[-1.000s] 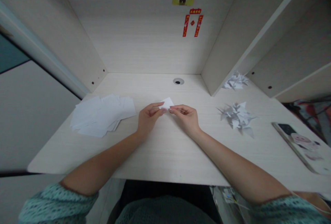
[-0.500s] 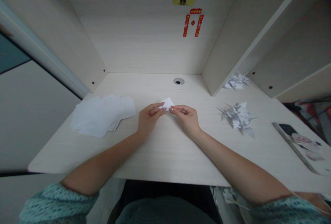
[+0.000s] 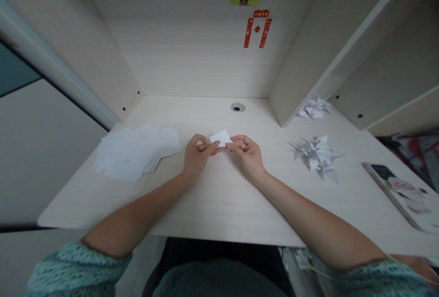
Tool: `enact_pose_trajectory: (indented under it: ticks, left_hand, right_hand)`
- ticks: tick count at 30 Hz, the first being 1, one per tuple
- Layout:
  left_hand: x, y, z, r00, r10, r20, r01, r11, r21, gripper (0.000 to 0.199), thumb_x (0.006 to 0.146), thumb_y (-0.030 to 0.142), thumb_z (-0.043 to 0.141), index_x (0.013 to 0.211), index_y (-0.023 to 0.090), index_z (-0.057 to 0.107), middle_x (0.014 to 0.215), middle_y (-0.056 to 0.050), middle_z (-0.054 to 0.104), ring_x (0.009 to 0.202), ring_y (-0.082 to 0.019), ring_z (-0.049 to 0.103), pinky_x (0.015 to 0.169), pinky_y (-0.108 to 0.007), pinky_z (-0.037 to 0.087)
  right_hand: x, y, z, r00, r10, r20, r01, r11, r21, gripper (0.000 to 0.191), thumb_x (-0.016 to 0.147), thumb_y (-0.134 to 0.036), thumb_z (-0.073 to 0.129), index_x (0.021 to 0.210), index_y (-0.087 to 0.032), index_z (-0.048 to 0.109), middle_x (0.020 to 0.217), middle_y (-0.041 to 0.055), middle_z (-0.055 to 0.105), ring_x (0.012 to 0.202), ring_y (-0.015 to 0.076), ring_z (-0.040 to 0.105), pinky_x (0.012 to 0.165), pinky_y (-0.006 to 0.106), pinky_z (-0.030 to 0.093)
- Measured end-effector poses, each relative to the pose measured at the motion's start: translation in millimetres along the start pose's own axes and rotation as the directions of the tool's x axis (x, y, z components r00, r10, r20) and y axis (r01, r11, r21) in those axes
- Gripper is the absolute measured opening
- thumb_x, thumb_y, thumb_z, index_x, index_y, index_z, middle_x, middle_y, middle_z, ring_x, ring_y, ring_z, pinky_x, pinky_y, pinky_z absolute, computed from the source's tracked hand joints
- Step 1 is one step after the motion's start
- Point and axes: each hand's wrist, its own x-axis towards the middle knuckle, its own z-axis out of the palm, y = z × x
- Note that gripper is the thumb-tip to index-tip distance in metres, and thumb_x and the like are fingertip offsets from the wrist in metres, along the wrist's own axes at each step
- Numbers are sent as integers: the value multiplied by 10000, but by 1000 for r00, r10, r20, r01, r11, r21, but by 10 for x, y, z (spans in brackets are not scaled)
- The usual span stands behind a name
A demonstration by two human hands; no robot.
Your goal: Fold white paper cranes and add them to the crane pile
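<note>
Curled tighter than before, the left hand (image 3: 196,156) pinched the left edge of a small folded white paper (image 3: 220,138), which sat between both hands near the desk's middle; the right hand (image 3: 247,154) pinched its right end, fingers bent, neither hand spread; to the left lay loose white paper slips (image 3: 135,153); to the right sat a heap of folded paper figures (image 3: 315,157), with another heap (image 3: 313,108) farther off, and a printed booklet (image 3: 394,196) beyond them, all on a pale wood-grain desk (image 3: 219,210).
</note>
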Motion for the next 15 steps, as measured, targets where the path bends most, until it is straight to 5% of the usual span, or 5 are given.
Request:
enact_pose_trajectory:
  ticks: [8,15]
  left_hand:
    - [3,18,-29,995,-18,98,13,999,51,572,584,305,796,981,232,390,747,-8,728,722,-195,708,672,-272,524]
    - [16,-5,-41,997,-21,69,17,998,65,546,582,300,789,904,242,353,639,45,688,618,-163,679,599,-230,483]
  right_hand:
    - [-39,-26,16,999,-14,-48,13,1000,-18,314,619,-375,783,782,-201,579,599,-6,701,571,150,655,614,275,504]
    - [-71,-34,35,998,-61,-16,59,993,-102,310,635,-414,768,731,-198,567,596,-4,684,547,139,634,577,262,494]
